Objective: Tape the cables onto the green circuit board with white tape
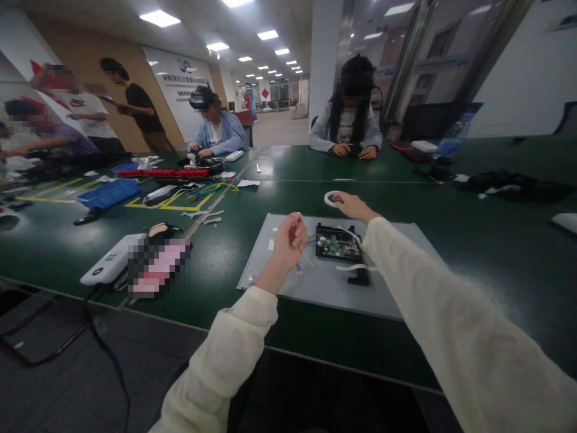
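My right hand (354,206) reaches past the far edge of a grey flat panel (396,282), its fingers closed on a roll of white tape (329,195). My left hand (290,239) is raised over the panel's left part with fingers curled into a pinch. A thin white strip (307,257) hangs from it; its upper end is hidden by the fingers. Between my arms, a green circuit board (339,245) sits in a black bracket (359,276) on the panel. White tape strips (356,267) lie across the bracket, and cables run from the board's left side.
Left of the panel are a white power bank (112,258), a pixelated pink item (160,270) and tape scraps (202,215). Farther off stand a blue bin (109,193) and several cables. Two people (216,126) sit across the green table (288,165); others are at far left.
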`<state>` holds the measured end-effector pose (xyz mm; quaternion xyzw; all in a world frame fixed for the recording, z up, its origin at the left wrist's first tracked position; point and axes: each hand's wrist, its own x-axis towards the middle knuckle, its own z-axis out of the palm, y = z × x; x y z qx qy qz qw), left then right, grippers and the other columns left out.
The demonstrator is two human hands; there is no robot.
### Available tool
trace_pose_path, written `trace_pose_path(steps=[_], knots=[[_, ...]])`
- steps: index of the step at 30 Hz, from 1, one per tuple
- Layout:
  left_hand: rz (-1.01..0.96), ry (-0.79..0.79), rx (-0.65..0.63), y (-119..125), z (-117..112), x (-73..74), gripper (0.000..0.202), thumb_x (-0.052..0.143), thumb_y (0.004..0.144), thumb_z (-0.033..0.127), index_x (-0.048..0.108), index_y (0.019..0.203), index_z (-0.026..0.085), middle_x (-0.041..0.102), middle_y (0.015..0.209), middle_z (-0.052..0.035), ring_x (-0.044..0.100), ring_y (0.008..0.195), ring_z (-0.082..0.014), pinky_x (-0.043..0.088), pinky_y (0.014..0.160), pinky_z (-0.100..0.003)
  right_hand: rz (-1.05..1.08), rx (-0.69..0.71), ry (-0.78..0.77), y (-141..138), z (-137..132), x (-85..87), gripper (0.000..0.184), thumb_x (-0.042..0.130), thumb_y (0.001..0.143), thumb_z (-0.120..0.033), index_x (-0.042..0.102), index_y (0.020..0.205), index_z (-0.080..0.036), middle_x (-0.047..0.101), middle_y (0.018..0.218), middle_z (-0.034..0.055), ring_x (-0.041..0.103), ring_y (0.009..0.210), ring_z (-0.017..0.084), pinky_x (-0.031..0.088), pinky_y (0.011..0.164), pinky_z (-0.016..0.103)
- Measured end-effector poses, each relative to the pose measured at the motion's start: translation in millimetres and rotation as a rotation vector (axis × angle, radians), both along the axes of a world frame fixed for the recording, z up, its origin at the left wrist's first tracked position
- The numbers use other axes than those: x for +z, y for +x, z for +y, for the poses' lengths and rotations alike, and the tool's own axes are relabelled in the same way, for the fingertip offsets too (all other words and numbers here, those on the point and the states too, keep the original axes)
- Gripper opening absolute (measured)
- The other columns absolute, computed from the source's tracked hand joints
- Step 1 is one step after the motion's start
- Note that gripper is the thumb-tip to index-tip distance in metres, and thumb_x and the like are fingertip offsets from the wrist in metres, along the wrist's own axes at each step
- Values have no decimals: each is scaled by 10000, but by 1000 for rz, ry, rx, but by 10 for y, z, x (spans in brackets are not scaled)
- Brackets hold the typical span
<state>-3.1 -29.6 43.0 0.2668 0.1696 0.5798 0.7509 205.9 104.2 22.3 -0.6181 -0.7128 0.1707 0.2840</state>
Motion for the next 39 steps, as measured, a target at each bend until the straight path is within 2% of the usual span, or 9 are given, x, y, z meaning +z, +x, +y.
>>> trace_pose_path(steps=[3, 8, 11, 16, 22, 27, 31, 35, 39], knots=[[7, -21, 22, -11, 14, 0, 98, 578, 732, 186, 517, 670, 142, 354, 415, 94, 256, 300, -7, 146, 315, -146, 141, 54, -42, -40, -130, 90, 263, 500, 797, -197, 614, 1028, -141, 632, 1077, 106, 567, 1006, 194, 393, 913, 343], [22, -52, 104, 5, 37, -25, 84, 619, 699, 163, 567, 758, 134, 484, 507, 69, 396, 369, -2, 280, 363, -116, 516, 135, -139, -219, -715, 178, 290, 467, 845, -298, 553, 1096, -179, 623, 1105, 94, 590, 993, 163, 447, 855, 351], [58, -30, 131, 38, 42, -71, 143, 614, 700, 141, 606, 843, 133, 599, 633, 22, 542, 496, -34, 403, 463, -125, 827, 177, -168, -336, -1154, 152, 261, 559, 798, -319, 574, 1024, -189, 633, 1069, 80, 583, 1016, 170, 434, 896, 352], [165, 66, 104, 64, 29, -130, 217, 616, 723, 130, 622, 939, 145, 682, 943, -58, 653, 778, -125, 500, 663, -197, 988, 174, -168, -463, -1585, 82, 307, 561, 797, -420, 558, 1009, -198, 653, 954, 71, 626, 905, 179, 488, 829, 338], [214, 81, 129, 59, 26, -138, 221, 598, 751, 124, 609, 972, 138, 667, 1045, -88, 657, 852, -158, 500, 777, -261, 876, 228, -154, -562, -1677, 16, 422, 535, 798, -474, 485, 1116, -200, 660, 859, 61, 640, 755, 177, 508, 615, 288], [258, 64, 176, 67, 29, -152, 202, 626, 737, 153, 608, 937, 141, 665, 1055, -89, 661, 824, -151, 501, 780, -263, 710, 262, -40, -615, -1721, -79, 407, 594, 764, -357, 486, 1113, -177, 664, 804, 45, 632, 709, 168, 497, 696, 312], [329, 100, 201, 88, 44, -211, 211, 656, 718, 199, 605, 916, 144, 683, 996, -92, 663, 784, -157, 509, 741, -268, 635, 294, 1, -637, -1785, -98, 407, 556, 788, -278, 468, 1171, -172, 658, 727, 15, 615, 638, 143, 490, 661, 286], [417, 126, 290, 100, 66, -274, 222, 671, 701, 222, 604, 892, 133, 700, 891, -93, 668, 763, -175, 517, 710, -277, 654, 311, -32, -667, -1820, -87, 455, 532, 788, -249, 439, 1225, -163, 659, 716, 6, 600, 569, 124, 488, 573, 251], [478, 144, 392, 103, 71, -276, 219, 681, 690, 244, 607, 863, 131, 700, 848, -86, 673, 750, -186, 525, 675, -274, 815, 215, -168, -686, -1787, -101, 507, 574, 755, -264, 458, 1232, -137, 664, 705, 26, 612, 551, 137, 515, 534, 260]])
